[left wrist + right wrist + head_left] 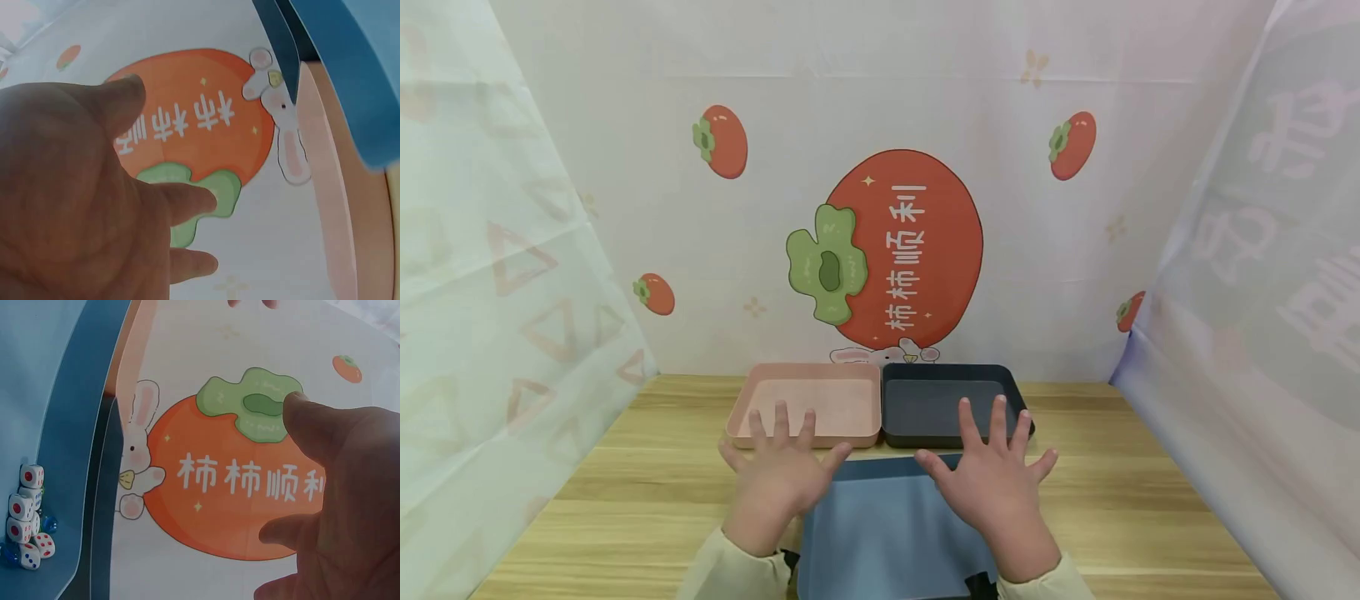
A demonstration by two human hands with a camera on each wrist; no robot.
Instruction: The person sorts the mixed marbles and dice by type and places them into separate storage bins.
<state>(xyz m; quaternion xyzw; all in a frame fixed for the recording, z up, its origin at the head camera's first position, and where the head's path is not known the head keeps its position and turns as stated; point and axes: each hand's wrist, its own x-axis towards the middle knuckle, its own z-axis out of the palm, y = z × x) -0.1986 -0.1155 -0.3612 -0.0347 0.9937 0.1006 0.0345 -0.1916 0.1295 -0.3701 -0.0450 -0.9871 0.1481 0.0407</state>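
My left hand (784, 477) is held up with its fingers spread, between the pink tray (880, 417) and the left edge of the blue tray (868, 542). Nothing is in it. My right hand (996, 487) has spread fingers too and overlaps the right side of the blue tray in the head view, its fingertips in front of the dark tray (951, 429). In the right wrist view, several white dice (21, 507) with red and blue pips sit bunched in the blue tray, beside small clear blue beads (49, 524). My right hand and wrist hide them in the head view.
The pink and dark trays stand side by side at the back of the wooden table (647, 467), against a white cloth (895, 92) printed with persimmons. Further cloth hangs along the left and right sides.
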